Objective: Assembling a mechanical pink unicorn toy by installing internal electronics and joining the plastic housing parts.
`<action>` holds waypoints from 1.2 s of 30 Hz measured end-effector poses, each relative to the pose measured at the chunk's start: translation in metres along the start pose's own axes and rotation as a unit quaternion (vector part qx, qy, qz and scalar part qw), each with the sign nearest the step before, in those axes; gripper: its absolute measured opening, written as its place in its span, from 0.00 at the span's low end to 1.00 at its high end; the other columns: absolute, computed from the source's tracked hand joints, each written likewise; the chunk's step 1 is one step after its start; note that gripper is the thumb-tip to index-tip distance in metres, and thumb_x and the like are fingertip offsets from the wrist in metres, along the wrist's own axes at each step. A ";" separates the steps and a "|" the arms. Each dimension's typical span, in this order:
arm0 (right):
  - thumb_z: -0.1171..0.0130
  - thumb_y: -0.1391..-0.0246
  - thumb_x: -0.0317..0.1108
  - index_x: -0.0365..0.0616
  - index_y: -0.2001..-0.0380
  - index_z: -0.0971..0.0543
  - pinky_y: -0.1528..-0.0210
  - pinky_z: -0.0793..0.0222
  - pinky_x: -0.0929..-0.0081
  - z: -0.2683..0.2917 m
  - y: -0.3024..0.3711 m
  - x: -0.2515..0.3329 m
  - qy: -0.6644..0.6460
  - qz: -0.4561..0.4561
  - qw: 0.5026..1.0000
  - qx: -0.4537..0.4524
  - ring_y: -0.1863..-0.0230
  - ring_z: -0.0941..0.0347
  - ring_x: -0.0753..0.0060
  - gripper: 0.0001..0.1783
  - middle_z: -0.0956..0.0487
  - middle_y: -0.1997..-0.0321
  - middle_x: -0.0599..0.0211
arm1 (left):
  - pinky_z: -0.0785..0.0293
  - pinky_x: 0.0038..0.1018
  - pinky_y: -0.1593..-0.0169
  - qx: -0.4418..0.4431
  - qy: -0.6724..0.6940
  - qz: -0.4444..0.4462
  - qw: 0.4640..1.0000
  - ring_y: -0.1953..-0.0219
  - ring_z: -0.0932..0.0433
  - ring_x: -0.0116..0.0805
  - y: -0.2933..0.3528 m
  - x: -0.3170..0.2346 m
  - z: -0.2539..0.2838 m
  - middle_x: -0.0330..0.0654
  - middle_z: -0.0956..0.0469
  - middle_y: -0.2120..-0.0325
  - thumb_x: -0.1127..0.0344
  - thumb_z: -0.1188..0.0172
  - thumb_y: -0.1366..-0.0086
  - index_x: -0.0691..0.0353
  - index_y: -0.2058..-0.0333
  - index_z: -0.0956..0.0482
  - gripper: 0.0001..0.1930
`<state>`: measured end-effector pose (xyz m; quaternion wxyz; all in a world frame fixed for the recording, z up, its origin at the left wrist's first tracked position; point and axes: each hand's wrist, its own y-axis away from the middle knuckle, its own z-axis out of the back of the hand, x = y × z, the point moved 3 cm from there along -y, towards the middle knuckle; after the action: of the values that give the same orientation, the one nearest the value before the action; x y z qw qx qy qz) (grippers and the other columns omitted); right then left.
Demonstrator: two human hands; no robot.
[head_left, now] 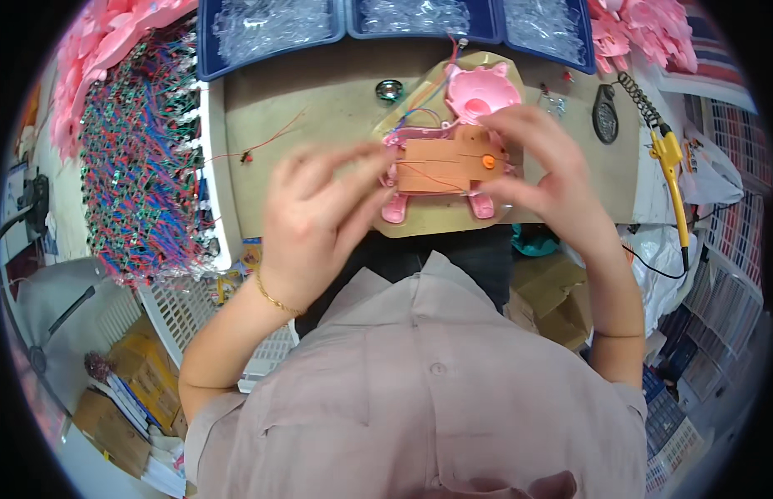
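Centrally, on a tan mat [436, 221]: one pink toy shell [395, 209], judged light, stiff and slightly slippery; best held by its side edges, clear of fragile-looking wires [436, 177]. Glossy, stub-legged. Left hand [312, 208]: fingers and thumb near together at the shell's left edge; whether pinching, cannot tell. Right hand [557, 170]: spread around the right end. Brown panel [428, 154]: flat, over the shell's middle. Eared pink part [484, 87]: hollow, just beyond. Orange disc [489, 161]: round, at the panel's right.
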<state>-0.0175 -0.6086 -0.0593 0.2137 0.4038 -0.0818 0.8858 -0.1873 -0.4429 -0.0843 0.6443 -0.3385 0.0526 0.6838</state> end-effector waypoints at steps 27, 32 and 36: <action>0.43 0.46 0.31 0.38 0.64 0.21 0.68 0.31 0.74 0.012 -0.024 0.024 0.005 0.112 0.992 0.064 0.73 0.26 0.70 0.09 0.22 0.75 0.65 | 0.30 0.35 0.64 0.031 0.080 0.028 0.996 0.69 0.27 0.43 -0.064 -0.006 -0.026 0.42 0.28 0.75 0.67 0.36 0.50 0.61 0.75 0.25 0.07; 0.43 0.47 0.33 0.38 0.60 0.21 0.63 0.29 0.71 0.042 -0.021 0.004 0.082 0.005 0.994 0.073 0.66 0.23 0.61 0.12 0.20 0.67 0.60 | 0.28 0.31 0.65 0.042 0.029 -0.088 0.995 0.68 0.25 0.36 -0.051 -0.002 -0.030 0.37 0.25 0.71 0.69 0.41 0.49 0.57 0.69 0.23 0.07; 0.41 0.49 0.37 0.37 0.61 0.22 0.62 0.28 0.67 0.001 -0.072 0.002 0.167 0.073 0.983 -0.006 0.65 0.23 0.54 0.16 0.20 0.64 0.55 | 0.28 0.29 0.63 0.044 -0.013 -0.122 0.991 0.66 0.24 0.34 -0.053 -0.009 -0.030 0.35 0.24 0.68 0.69 0.42 0.50 0.56 0.66 0.22 0.10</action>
<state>0.0147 -0.5437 -0.0591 0.1613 0.2422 -0.0801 0.9534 -0.1274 -0.4570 -0.0828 0.7377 -0.3049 0.0329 0.6014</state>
